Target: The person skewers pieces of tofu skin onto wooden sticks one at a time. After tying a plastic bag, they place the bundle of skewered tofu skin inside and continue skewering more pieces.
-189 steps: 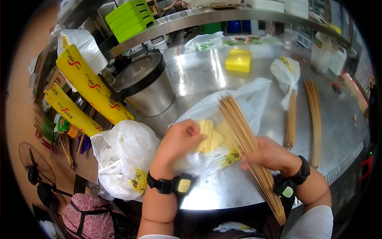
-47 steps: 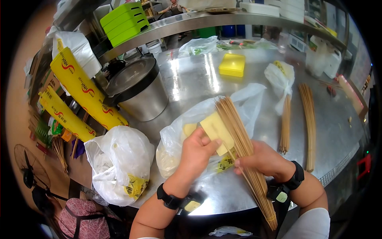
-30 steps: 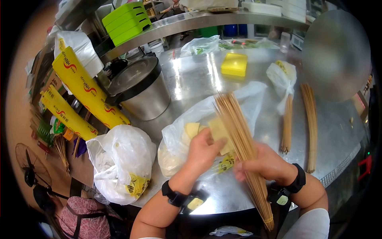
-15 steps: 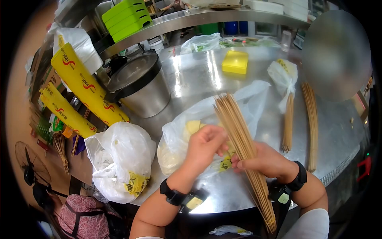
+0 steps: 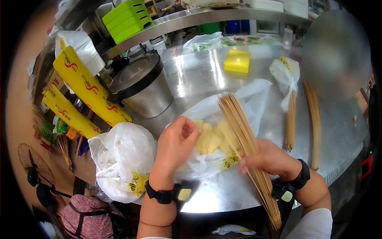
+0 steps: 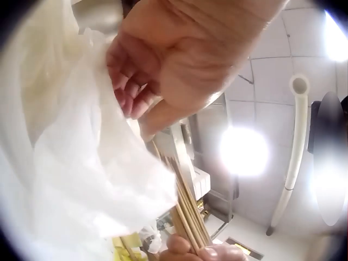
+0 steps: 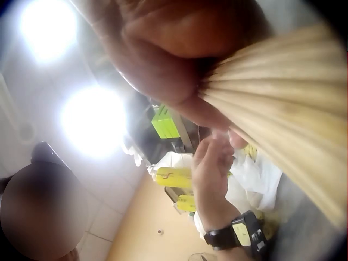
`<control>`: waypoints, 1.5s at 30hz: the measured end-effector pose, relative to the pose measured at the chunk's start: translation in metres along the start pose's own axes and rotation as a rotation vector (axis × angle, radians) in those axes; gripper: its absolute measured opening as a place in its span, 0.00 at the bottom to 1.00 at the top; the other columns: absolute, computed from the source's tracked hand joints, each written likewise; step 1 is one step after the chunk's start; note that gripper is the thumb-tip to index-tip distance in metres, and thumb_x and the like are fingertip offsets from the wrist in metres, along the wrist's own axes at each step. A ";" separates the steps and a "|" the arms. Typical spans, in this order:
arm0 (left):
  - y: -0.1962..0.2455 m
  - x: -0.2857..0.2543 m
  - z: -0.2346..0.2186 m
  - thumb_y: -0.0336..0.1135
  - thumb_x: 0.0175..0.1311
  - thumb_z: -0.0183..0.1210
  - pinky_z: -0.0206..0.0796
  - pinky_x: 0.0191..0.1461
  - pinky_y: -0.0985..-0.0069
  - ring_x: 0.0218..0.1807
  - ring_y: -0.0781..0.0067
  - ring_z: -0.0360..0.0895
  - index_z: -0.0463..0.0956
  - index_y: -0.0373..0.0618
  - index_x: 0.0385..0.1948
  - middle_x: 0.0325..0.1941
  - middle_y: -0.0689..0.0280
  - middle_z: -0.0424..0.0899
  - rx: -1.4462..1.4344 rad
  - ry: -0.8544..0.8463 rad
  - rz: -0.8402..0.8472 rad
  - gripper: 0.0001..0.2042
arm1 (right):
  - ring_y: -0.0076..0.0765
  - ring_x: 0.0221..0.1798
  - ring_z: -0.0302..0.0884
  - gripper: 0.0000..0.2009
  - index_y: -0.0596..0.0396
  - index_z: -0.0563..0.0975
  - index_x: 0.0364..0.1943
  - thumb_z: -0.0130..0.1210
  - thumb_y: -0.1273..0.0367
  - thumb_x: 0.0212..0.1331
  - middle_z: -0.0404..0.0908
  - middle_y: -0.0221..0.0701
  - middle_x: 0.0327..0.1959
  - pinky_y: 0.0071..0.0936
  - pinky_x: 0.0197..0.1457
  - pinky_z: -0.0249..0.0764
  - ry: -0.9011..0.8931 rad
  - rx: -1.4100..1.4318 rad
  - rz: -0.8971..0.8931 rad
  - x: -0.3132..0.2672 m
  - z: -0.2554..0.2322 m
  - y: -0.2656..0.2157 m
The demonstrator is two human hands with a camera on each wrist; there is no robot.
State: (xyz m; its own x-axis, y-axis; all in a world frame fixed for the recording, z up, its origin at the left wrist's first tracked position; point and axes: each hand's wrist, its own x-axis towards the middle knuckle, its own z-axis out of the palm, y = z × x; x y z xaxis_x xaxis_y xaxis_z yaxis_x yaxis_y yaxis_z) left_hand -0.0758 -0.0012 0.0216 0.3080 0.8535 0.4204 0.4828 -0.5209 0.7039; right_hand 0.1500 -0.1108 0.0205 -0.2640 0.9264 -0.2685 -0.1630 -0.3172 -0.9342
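Tan skewers (image 5: pixel 238 119) slant above the steel table (image 5: pixel 195 81), gripped by the right hand (image 5: pixel 272 158). From my remote station, I judge that a slackened hold could spill them, or a careless reach could jab a stray one into the left hand (image 5: pixel 174 144), its fingers curled near the slices (image 5: pixel 206 138); whether they pinch one, I cannot tell. Slender and straight, the skewers fan at the top and gather below; flat, pale-yellow slices overlap on a translucent plastic bag (image 5: pixel 256 99).
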 end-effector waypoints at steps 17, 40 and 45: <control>-0.031 0.011 -0.008 0.32 0.52 0.69 0.60 0.25 0.85 0.22 0.87 0.68 0.78 0.39 0.24 0.20 0.73 0.76 -0.099 -0.308 -0.342 0.09 | 0.26 0.30 0.76 0.07 0.59 0.70 0.35 0.55 0.78 0.54 0.74 0.30 0.29 0.24 0.39 0.73 -0.021 -0.039 -0.018 0.002 0.000 0.002; -0.017 0.005 -0.003 0.21 0.50 0.56 0.64 0.29 0.80 0.24 0.79 0.72 0.75 0.36 0.29 0.24 0.67 0.76 0.206 -0.181 -0.068 0.05 | 0.26 0.30 0.76 0.06 0.59 0.70 0.35 0.54 0.77 0.55 0.76 0.31 0.26 0.22 0.38 0.71 -0.014 -0.065 -0.006 0.004 0.001 0.003; -0.029 0.006 -0.003 0.20 0.51 0.50 0.63 0.30 0.82 0.25 0.80 0.70 0.72 0.35 0.25 0.23 0.66 0.73 0.058 -0.017 -0.115 0.02 | 0.26 0.30 0.76 0.06 0.59 0.70 0.35 0.54 0.77 0.54 0.75 0.31 0.26 0.23 0.38 0.71 0.002 -0.106 -0.003 0.003 0.002 0.001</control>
State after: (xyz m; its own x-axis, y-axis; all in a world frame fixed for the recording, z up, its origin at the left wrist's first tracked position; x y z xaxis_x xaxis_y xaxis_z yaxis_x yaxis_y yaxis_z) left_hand -0.0904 0.0190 0.0058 0.2617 0.9075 0.3285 0.5621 -0.4200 0.7125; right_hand 0.1468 -0.1089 0.0189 -0.2622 0.9277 -0.2659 -0.0620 -0.2911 -0.9547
